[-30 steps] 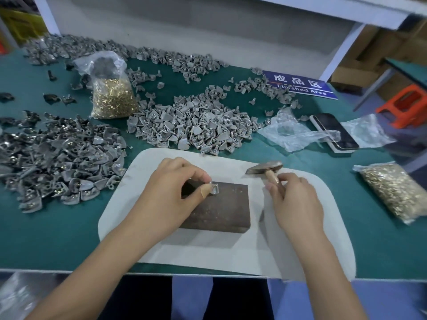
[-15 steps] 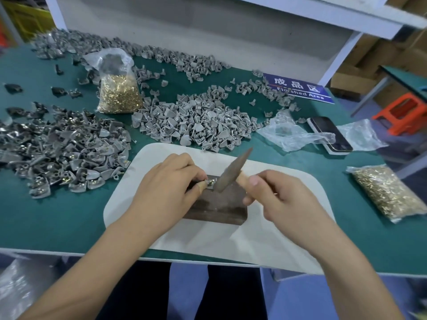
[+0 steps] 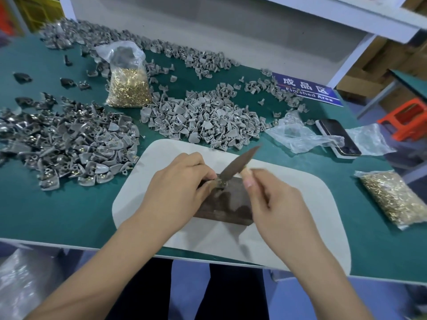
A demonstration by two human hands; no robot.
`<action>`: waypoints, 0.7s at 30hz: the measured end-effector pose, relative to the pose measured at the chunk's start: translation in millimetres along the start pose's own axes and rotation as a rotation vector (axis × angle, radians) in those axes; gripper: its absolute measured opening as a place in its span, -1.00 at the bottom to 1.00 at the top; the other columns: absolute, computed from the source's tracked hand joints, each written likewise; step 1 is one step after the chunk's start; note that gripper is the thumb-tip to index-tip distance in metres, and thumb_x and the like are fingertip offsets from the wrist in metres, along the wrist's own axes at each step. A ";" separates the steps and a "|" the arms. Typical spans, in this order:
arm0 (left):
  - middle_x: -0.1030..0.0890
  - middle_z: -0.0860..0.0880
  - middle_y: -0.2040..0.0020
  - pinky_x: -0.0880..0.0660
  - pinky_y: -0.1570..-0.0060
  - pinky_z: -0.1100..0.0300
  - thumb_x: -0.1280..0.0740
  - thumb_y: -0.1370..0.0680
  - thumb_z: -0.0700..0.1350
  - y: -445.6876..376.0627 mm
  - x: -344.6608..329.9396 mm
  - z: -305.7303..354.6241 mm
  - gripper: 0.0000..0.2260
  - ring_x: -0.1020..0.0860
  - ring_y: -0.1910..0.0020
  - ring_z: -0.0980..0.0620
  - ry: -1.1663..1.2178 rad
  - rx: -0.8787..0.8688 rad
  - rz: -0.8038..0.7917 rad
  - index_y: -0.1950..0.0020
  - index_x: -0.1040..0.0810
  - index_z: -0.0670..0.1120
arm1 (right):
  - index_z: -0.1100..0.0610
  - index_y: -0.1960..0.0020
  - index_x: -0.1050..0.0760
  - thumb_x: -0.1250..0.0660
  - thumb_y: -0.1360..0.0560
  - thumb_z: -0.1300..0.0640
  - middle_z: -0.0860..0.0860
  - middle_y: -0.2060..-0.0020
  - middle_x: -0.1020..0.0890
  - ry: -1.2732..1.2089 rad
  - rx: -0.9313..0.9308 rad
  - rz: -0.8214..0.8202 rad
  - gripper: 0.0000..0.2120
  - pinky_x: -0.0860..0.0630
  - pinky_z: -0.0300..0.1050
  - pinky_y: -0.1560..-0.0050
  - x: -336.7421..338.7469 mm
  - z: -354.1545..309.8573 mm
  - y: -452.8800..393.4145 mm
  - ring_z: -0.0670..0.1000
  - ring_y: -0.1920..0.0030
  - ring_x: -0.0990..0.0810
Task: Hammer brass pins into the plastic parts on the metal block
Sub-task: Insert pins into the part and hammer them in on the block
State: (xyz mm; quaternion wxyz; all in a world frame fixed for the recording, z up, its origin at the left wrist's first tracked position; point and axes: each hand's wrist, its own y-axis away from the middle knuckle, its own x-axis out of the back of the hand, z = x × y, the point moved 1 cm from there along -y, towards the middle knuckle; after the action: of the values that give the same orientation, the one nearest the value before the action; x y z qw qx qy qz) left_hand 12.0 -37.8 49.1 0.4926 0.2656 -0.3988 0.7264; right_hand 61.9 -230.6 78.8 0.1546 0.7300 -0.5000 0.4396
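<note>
— Where are you in the job?

— Mid-blow. My left hand (image 3: 175, 188) pinches a small plastic part (image 3: 218, 184) on the far left corner of the metal block (image 3: 227, 205), thumb and forefinger curled round it. My right hand (image 3: 275, 204), on the block's right side, is wrapped round the handle of the hammer (image 3: 238, 166); its blurred head is down on the part, touching it as far as I can tell.

— And the pin?

— There's a glint of brass under the hammer head, but I can't tell how deep it sits.

— How much is left?

— Plenty, I'd say. Just behind the block lies a heap of grey parts (image 3: 203, 118), seemingly unpinned. Left of the block, a pile (image 3: 69, 146) showing brass tips looks done. A bag of pins (image 3: 128, 88) stands behind that, another bag (image 3: 397, 199) right of the block.
</note>
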 end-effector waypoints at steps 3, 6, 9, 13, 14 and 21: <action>-0.46 0.16 0.10 -0.44 0.16 0.11 -0.42 -0.56 0.02 0.2 0.2 -0.3 -0.96 -0.44 -0.03 0.12 0.006 0.007 0.000 0.01 -0.66 0.14 | -0.15 -0.03 -0.50 -0.11 -0.67 -0.20 -0.12 0.42 -0.44 0.028 -0.028 0.051 -0.76 -0.46 0.07 0.30 2.8 0.2 0.7 0.02 0.34 -0.43; -0.47 0.17 0.12 -0.41 0.17 0.14 -0.43 -0.56 0.02 -1.3 0.8 -0.4 -0.97 -0.45 -0.01 0.12 0.009 0.002 0.004 0.02 -0.67 0.13 | -0.15 -0.11 -0.52 -0.11 -0.68 -0.17 -0.11 0.38 -0.48 -0.033 -0.030 0.128 -0.76 -0.43 -0.03 0.31 4.6 -4.2 2.3 0.01 0.33 -0.46; -0.49 0.17 0.12 -0.42 0.16 0.16 -0.45 -0.55 0.01 -0.9 2.1 -1.3 -0.98 -0.47 0.01 0.15 0.019 0.003 0.000 0.05 -0.67 0.13 | -0.14 -0.04 -0.48 -0.09 -0.65 -0.21 -0.08 0.44 -0.44 0.087 -0.047 -0.026 -0.76 -0.43 0.05 0.31 1.4 -3.7 3.7 0.09 0.32 -0.45; -0.53 0.18 0.11 -0.48 0.13 0.10 -0.46 -0.54 0.02 -2.1 4.5 -2.0 -0.99 -0.48 0.01 0.16 0.038 -0.001 -0.013 0.07 -0.67 0.12 | -0.21 -0.13 -0.51 -0.09 -0.69 -0.21 -0.15 0.31 -0.54 -0.039 -0.076 0.184 -0.76 -0.49 -0.01 0.28 8.8 -4.5 6.5 -0.02 0.30 -0.49; -0.53 0.17 0.11 -0.48 0.13 0.10 -0.46 -0.54 0.03 -2.7 4.8 -2.0 -0.98 -0.48 0.01 0.16 0.040 -0.004 -0.018 0.06 -0.67 0.12 | -0.21 -0.15 -0.50 -0.08 -0.69 -0.20 -0.13 0.28 -0.56 -0.057 -0.074 0.195 -0.76 -0.49 -0.02 0.27 7.5 -6.0 7.8 -0.03 0.28 -0.51; -0.56 0.15 0.12 -0.48 0.13 0.10 -0.46 -0.53 0.01 -4.8 6.3 -4.2 -0.97 -0.49 0.02 0.14 0.054 -0.018 -0.030 0.07 -0.69 0.11 | -0.17 -0.03 -0.49 -0.11 -0.67 -0.20 -0.15 0.39 -0.48 0.042 -0.071 0.088 -0.78 -0.39 0.01 0.32 10.2 -3.1 5.9 0.03 0.36 -0.41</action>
State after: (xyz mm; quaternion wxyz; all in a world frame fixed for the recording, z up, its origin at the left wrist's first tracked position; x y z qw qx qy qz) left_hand 14.1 -30.2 53.3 0.5165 0.2472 -0.3878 0.7223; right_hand 56.5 -237.3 87.3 0.1711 0.6919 -0.5437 0.4431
